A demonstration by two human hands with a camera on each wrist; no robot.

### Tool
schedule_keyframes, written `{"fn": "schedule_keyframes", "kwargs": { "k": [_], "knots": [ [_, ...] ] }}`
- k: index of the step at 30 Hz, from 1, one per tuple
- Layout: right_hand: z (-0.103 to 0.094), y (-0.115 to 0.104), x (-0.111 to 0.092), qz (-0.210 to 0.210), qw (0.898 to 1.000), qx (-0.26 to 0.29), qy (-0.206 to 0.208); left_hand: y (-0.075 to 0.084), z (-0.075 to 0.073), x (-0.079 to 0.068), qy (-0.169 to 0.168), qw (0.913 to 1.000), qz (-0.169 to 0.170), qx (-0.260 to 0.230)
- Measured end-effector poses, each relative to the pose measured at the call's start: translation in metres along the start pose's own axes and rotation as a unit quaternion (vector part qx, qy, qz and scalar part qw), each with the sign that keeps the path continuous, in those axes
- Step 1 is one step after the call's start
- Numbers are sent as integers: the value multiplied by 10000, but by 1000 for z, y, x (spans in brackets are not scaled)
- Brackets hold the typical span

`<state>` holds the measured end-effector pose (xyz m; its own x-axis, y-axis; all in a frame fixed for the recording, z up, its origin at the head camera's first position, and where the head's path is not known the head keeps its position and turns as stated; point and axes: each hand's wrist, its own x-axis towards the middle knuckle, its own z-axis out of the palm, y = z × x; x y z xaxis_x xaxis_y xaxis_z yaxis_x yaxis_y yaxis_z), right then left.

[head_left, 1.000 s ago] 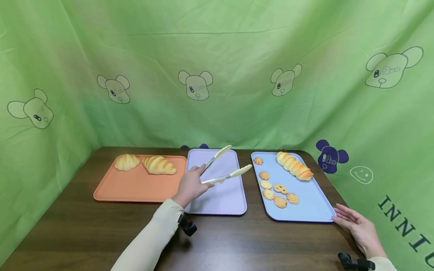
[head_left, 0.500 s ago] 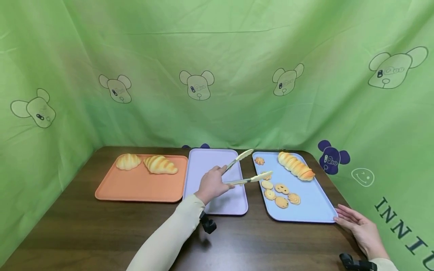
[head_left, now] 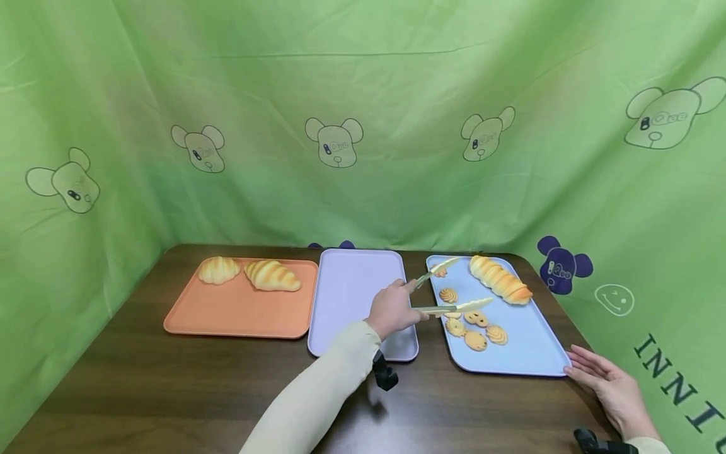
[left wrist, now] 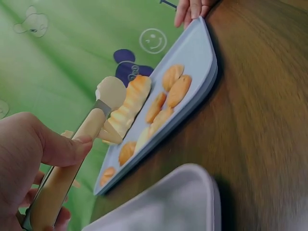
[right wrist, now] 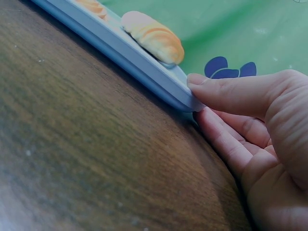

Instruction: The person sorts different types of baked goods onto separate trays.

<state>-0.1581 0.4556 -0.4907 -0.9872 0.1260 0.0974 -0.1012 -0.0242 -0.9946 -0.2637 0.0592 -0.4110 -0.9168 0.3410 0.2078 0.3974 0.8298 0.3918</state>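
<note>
My left hand grips a pair of tongs with cream tips. The tong arms are spread apart, and their tips hover over the left part of the blue tray. Below them lie several cookies, some partly covered by the tongs. A long striped bread roll rests at the tray's back, to the right of the tong tips. At the near right corner of that tray, my right hand pinches the rim, thumb on top and fingers beneath or beside it.
A lilac tray lies in the middle, partly under my left forearm. Left of it, an orange tray bears two croissant-like breads. Green printed cloth hangs behind and beside the dark wooden table.
My left hand has carried the spread tongs rightward, from over the lilac tray to over the blue tray's cookies. The right hand stays on the blue tray's corner.
</note>
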Motion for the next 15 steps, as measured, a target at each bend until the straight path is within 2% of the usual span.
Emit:
{"fn": "schedule_keyframes", "kwargs": {
  "k": [9, 15],
  "knots": [
    [-1, 1, 0, 23, 10000, 58, 12, 27, 23, 9, -243, 9984, 208, 456],
    [-2, 3, 0, 18, 9999, 125, 4, 41, 37, 11, -338, 9975, 197, 591]
  ]
}}
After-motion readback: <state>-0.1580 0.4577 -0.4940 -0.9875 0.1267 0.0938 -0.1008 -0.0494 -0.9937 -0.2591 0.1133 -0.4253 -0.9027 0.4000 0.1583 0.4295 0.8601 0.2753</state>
